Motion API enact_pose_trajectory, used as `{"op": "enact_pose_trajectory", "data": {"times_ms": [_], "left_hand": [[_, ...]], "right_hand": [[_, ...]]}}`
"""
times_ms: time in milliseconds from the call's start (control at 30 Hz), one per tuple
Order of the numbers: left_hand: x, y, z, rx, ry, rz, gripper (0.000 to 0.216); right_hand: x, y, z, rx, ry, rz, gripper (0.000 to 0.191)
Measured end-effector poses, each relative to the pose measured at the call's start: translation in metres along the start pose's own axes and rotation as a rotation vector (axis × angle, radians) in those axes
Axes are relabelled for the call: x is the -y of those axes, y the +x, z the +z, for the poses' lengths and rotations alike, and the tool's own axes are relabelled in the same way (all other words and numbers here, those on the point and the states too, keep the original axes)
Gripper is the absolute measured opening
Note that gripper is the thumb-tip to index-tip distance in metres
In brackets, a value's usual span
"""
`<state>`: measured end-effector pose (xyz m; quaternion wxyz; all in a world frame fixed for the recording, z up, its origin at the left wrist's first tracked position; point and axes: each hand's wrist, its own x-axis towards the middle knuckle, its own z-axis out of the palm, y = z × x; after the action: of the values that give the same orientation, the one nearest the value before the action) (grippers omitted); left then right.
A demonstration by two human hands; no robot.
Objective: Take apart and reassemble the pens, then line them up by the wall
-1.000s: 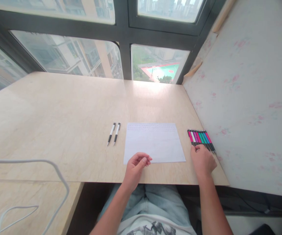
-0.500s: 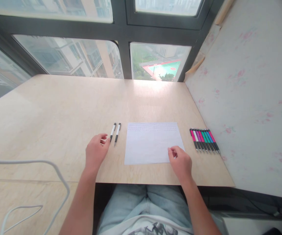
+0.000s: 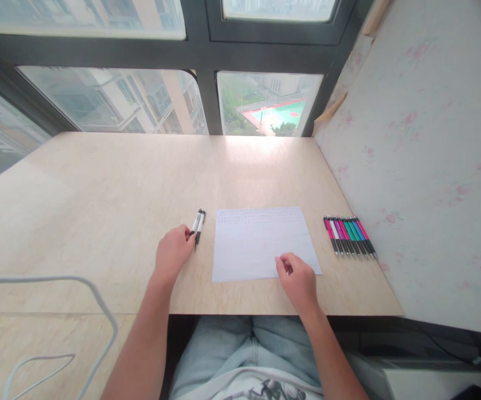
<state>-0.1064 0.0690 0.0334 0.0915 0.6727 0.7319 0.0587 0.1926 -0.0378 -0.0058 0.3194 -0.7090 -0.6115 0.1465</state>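
Note:
Two black-and-white pens (image 3: pixel 199 224) lie side by side left of a white sheet of paper (image 3: pixel 257 236) on the beige desk (image 3: pixel 110 189). My left hand (image 3: pixel 172 253) is at their lower ends, fingertips pinched on the left pen, whose top now leans against the other. My right hand (image 3: pixel 297 279) rests loosely curled on the sheet's lower right part and holds nothing. A row of several coloured pens (image 3: pixel 350 235), pink, purple, green and blue, lies right of the paper, apart from both hands.
A white cable (image 3: pixel 100 303) loops over the lower left desk surface. A pale flowered wall (image 3: pixel 424 166) borders the desk on the right. Dark-framed windows (image 3: pixel 207 100) run along the far edge. The desk's front edge lies just behind my wrists.
My left hand swung from the sheet's lower edge left to the two pens and closed on one, tilting it. My right hand left the coloured pens and came to rest on the paper.

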Motion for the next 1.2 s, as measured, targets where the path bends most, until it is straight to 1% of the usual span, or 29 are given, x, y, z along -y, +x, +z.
{"op": "enact_pose_trajectory", "data": {"times_ms": [367, 500, 567, 633, 667, 767, 800, 833, 900, 1000, 1067, 1133, 1200], "left_hand": [[-0.013, -0.006, 0.003, 0.029, -0.016, 0.007, 0.022], [-0.014, -0.006, 0.002, 0.040, -0.084, -0.011, 0.020], [-0.011, -0.006, 0.000, 0.009, -0.146, -0.044, 0.019], [-0.006, -0.007, -0.002, -0.043, -0.300, -0.106, 0.019], [-0.006, -0.010, -0.002, -0.066, -0.433, -0.146, 0.020], [-0.014, -0.025, -0.001, -0.098, -1.040, -0.222, 0.030], [-0.022, -0.032, 0.001, -0.085, -1.227, -0.215, 0.030], [-0.031, -0.041, 0.003, -0.033, -1.379, -0.198, 0.028], [-0.052, -0.059, 0.010, 0.069, -1.589, -0.182, 0.026], [-0.081, -0.084, 0.022, 0.199, -1.733, -0.178, 0.023], [-0.095, -0.096, 0.029, 0.240, -1.754, -0.144, 0.019], [-0.102, -0.104, 0.034, 0.260, -1.714, -0.081, 0.016], [-0.104, -0.108, 0.036, 0.274, -1.684, -0.043, 0.014]], "right_hand": [[-0.001, -0.001, 0.001, 0.002, 0.018, 0.004, 0.025], [0.001, -0.001, 0.001, 0.012, 0.032, 0.008, 0.027], [0.001, -0.001, 0.001, 0.010, 0.040, 0.011, 0.028], [0.001, -0.001, 0.000, 0.007, 0.053, 0.015, 0.028], [0.002, -0.001, -0.001, 0.005, 0.067, 0.020, 0.027], [0.009, 0.000, -0.003, 0.025, 0.202, 0.075, 0.028], [0.014, 0.001, -0.004, 0.045, 0.279, 0.105, 0.028], [0.019, 0.001, -0.005, 0.071, 0.362, 0.132, 0.029], [0.031, 0.003, -0.005, 0.139, 0.515, 0.158, 0.032], [0.047, 0.003, -0.003, 0.216, 0.667, 0.131, 0.035], [0.052, 0.002, -0.001, 0.242, 0.738, 0.120, 0.038], [0.052, 0.000, 0.000, 0.259, 0.766, 0.124, 0.042], [0.049, -0.002, -0.001, 0.273, 0.742, 0.136, 0.044]]}}
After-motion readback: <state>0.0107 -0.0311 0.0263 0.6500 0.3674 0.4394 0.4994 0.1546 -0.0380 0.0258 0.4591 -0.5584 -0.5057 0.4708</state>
